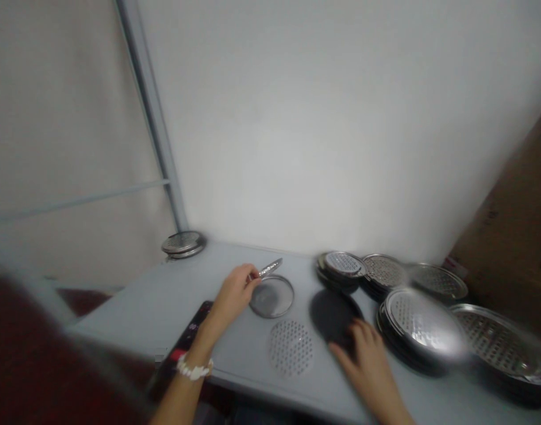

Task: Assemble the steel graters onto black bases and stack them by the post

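A pale grey tabletop (155,301) is shown. At its far left corner, a short stack of round metal graters (184,245) is set. Near the middle, a round metal-rimmed piece (272,297) is laid, and a perforated disc (291,348) is placed toward the near edge. By that edge, farther left, a dark device with lit digits (194,326) is partly hidden. Toward the right edge, several dark-based stacks of round graters (383,271) are grouped. Whether the black disc (334,313) is rested flat cannot be told.
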The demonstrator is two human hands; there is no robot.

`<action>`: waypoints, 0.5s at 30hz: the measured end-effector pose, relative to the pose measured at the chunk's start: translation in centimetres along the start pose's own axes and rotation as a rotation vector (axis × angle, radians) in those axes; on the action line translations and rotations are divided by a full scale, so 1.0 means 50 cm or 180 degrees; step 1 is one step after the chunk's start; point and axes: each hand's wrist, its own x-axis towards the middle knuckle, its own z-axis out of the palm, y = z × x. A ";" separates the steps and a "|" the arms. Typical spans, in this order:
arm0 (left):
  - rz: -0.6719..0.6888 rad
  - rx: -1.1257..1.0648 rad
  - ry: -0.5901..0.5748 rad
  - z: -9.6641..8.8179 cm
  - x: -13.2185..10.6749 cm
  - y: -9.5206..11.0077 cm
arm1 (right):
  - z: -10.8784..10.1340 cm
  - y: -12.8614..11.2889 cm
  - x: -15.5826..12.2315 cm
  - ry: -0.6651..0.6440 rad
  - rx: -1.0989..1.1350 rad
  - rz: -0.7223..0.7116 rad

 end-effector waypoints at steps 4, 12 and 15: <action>-0.0350 -0.0383 0.0440 0.010 0.009 -0.039 | -0.002 -0.001 0.002 0.0006 0.0001 -0.0002; -0.1035 -0.1126 0.0819 0.025 0.019 -0.118 | -0.003 -0.002 0.001 -0.0032 0.0028 -0.0004; -0.1164 -0.1255 0.0926 0.027 0.022 -0.141 | -0.004 -0.003 0.000 -0.0045 0.0045 0.0053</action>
